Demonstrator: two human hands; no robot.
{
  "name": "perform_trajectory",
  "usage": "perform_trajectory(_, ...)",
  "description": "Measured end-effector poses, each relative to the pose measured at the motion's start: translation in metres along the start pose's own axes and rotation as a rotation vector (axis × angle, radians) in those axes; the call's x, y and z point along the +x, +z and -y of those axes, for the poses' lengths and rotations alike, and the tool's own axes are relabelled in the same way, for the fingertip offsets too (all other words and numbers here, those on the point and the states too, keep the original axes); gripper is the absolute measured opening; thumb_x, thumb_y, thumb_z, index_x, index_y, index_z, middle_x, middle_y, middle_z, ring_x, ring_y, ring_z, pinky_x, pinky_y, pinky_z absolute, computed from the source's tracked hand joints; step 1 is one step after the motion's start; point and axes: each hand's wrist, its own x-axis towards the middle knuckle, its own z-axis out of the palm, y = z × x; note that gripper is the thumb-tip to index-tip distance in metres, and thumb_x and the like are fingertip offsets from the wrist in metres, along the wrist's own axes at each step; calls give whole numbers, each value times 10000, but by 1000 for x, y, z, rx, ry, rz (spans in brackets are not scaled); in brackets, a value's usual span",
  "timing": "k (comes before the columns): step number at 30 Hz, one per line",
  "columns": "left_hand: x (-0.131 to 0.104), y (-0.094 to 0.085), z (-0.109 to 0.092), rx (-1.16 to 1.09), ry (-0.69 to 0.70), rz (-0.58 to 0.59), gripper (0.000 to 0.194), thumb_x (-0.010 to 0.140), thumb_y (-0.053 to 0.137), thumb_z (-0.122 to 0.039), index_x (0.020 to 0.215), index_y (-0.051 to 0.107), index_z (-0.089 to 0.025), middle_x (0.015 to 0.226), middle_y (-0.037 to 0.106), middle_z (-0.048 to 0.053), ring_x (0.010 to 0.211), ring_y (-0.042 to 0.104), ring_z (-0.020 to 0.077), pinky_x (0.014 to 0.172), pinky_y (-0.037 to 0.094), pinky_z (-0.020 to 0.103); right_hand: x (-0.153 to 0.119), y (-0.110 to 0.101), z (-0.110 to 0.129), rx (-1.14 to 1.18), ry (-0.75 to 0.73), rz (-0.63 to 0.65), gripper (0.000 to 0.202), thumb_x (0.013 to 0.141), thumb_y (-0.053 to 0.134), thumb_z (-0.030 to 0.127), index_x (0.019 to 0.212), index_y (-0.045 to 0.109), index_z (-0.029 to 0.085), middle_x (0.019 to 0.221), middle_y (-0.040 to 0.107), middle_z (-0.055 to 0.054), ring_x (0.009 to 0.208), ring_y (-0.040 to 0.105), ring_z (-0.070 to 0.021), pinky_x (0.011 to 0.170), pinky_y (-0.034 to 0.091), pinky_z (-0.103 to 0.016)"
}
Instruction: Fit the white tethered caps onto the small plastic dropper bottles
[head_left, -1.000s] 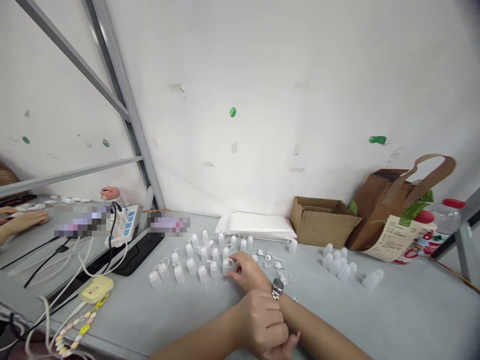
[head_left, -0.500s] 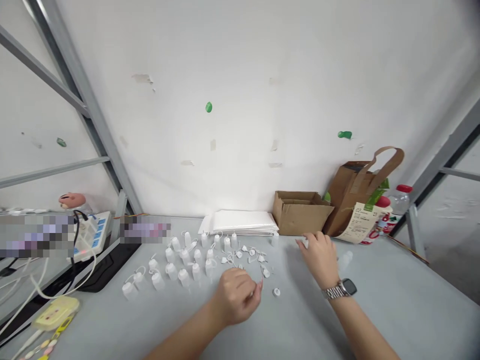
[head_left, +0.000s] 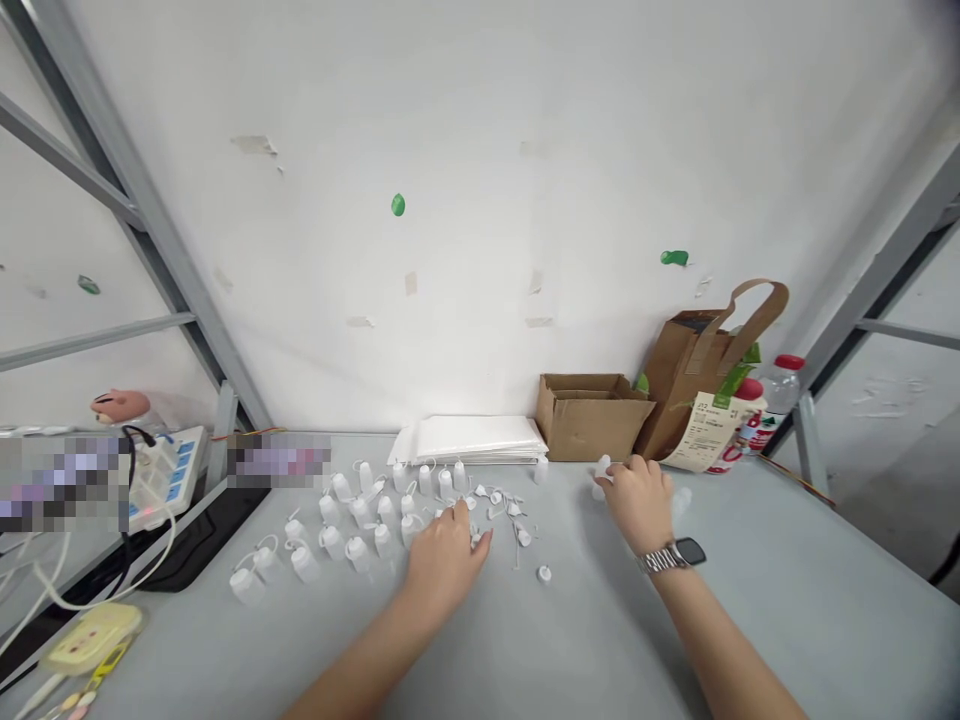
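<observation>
Two hands over the grey table. Left hand lies palm down, fingers loosely spread, tips among loose white caps; whether it has hold of one cannot be told. Right hand, watch on the wrist, is curled over small white bottles near the cardboard box; grip hidden by the knuckles. Bottles are squat, translucent white. More of them, capped with tethered loops, stand in a cluster left of the left hand, before a stack of white sheets.
</observation>
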Motion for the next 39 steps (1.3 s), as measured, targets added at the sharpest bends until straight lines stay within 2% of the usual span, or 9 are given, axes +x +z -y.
perform_trajectory(4,-3,1,-2,-26,32,93,314,796,435,-318,1040,519,-139,974,629,138,891,600,284,647,418,326,0,2,0,17,-12,-8,174,782,596,271,786,699,131,832,600,-135,836,494,-277,656,299,-337)
perform_trajectory(10,-1,5,-1,-218,111,100,247,774,447,-249,999,519,-176,999,599,99,943,564,238,745,418,320,-1,-4,9,184,-22,42,159,788,579,266,747,689,159,822,622,-108,848,527,-277,664,306,-344)
perform_trajectory(14,2,9,2,-297,134,26,237,788,441,-254,999,525,-188,930,597,70,918,558,219,776,417,328,-7,-5,23,441,-57,133,154,798,560,268,720,666,189,799,629,-51,805,563,-223,672,304,-328)
perform_trajectory(19,5,16,4,-186,154,-127,202,826,401,-250,919,571,-195,925,558,80,918,538,230,750,428,338,-14,-3,38,566,-76,187,151,819,521,269,768,630,178,801,619,-34,768,572,-189,724,298,-338)
perform_trajectory(25,11,27,7,-119,177,-155,143,811,465,-240,868,590,-199,907,543,71,921,531,236,729,444,330,-18,-3,41,483,-92,283,130,813,513,240,838,610,157,864,612,-75,813,573,-226,719,314,-346)
perform_trajectory(29,14,29,8,-123,187,-168,137,805,464,-200,847,594,-196,897,541,67,915,530,229,752,443,333,-20,-3,44,479,-143,285,85,796,514,196,818,579,146,881,611,-93,794,576,-225,678,341,-316)
perform_trajectory(34,14,29,8,-206,201,-192,179,807,417,-175,808,595,-195,891,545,72,916,520,226,778,435,349,-26,-11,52,707,-89,237,173,858,422,316,908,493,167,817,622,-74,602,561,-183,552,367,-283)
perform_trajectory(39,15,25,9,-343,172,-208,161,795,430,-193,773,589,-198,859,546,64,889,525,224,781,431,357,-36,-20,64,961,-101,249,252,860,405,412,955,484,192,746,610,-28,539,543,-160,527,401,-276)
